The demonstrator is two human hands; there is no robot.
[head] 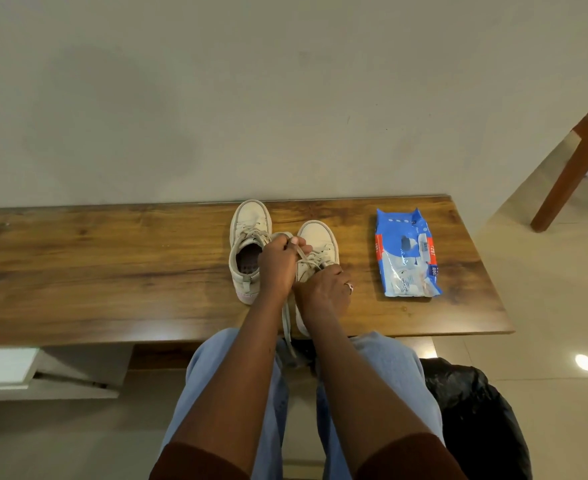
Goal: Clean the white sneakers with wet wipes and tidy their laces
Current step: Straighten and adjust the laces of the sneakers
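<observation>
Two white sneakers stand side by side on a wooden table (112, 265), toes pointing to the wall. The left sneaker (249, 237) is free, its laces loose over the opening. Over the right sneaker (316, 237) both hands work. My left hand (278, 263) pinches a lace (301, 255) pulled up from the eyelets. My right hand (323, 292) grips the shoe's collar and covers its heel. A lace end hangs down over the table's front edge between my forearms. The wet wipes pack (406, 254), blue and white, lies flat to the right of the shoes.
The table's back edge meets a plain wall. A black plastic bag (476, 410) sits on the floor at my right knee. A wooden chair leg (576, 161) stands at the far right on the tiled floor. My knees in light jeans are under the table's front edge.
</observation>
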